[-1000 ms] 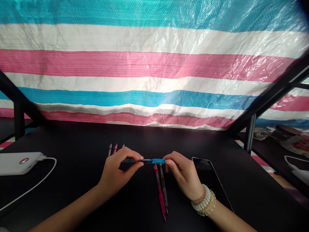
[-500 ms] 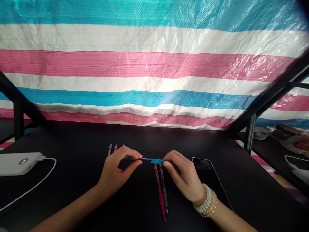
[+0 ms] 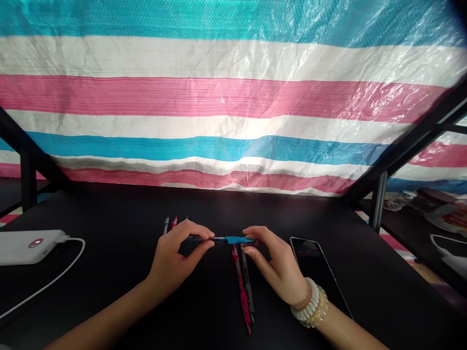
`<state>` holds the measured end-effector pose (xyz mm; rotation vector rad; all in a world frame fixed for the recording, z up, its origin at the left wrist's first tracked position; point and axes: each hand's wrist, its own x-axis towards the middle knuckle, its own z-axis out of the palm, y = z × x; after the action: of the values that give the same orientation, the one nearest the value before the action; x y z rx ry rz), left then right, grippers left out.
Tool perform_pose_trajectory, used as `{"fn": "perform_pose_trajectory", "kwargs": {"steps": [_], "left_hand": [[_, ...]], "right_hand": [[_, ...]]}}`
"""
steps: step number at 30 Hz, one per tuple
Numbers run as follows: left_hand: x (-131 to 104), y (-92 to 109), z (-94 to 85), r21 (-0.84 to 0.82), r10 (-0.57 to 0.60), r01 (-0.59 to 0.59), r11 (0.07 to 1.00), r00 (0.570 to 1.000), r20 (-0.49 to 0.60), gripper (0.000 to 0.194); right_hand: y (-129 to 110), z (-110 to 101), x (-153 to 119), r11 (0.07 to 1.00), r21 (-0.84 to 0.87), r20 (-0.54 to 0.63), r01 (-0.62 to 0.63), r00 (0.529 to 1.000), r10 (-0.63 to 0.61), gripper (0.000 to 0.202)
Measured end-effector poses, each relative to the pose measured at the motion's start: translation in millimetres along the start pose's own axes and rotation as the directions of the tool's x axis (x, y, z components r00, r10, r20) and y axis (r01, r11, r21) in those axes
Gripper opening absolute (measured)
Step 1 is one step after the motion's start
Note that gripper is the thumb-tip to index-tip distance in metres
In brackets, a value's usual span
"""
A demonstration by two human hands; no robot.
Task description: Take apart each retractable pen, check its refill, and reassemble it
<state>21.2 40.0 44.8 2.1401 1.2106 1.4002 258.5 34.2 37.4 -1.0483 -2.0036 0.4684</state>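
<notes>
A blue pen (image 3: 235, 239) is held level above the black tabletop. My left hand (image 3: 177, 255) pinches its clear barrel between thumb and fingertips. At the pen's other end, my right hand (image 3: 279, 262) has its thumb and index finger apart, one above and one below the tip, without gripping it. Beneath the pen's right part lie a red pen (image 3: 243, 296) and a dark grey pen (image 3: 248, 289), side by side. Behind my left hand, a grey pen (image 3: 166, 225) and another red pen (image 3: 174, 222) show only their ends; a further pen there is mostly hidden.
A black phone (image 3: 319, 267) lies right of my right hand, partly behind the wrist. At left is a white power bank (image 3: 29, 248) with a white cable (image 3: 69, 262). Black metal bars (image 3: 397, 150) flank the desk, and a striped sheet (image 3: 219, 97) hangs behind.
My right thumb and index finger have parted and let go of the blue pen's end, where the tip now shows. My left hand has stayed in place.
</notes>
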Motion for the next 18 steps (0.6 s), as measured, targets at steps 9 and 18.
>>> {"fn": "perform_pose_trajectory", "kwargs": {"steps": [9, 18], "left_hand": [[-0.2, -0.6, -0.5, -0.008, -0.004, 0.005, 1.0, 1.0, 0.005, 0.008], [2.3, -3.4, 0.2, 0.037, -0.074, 0.07, 0.997, 0.989, 0.13, 0.01]], "right_hand": [[-3.2, -1.6, 0.6, 0.997, -0.037, 0.02, 0.07, 0.997, -0.069, 0.013], [-1.3, -0.5, 1.2, 0.994, -0.044, -0.051, 0.095, 0.994, -0.098, 0.009]]}}
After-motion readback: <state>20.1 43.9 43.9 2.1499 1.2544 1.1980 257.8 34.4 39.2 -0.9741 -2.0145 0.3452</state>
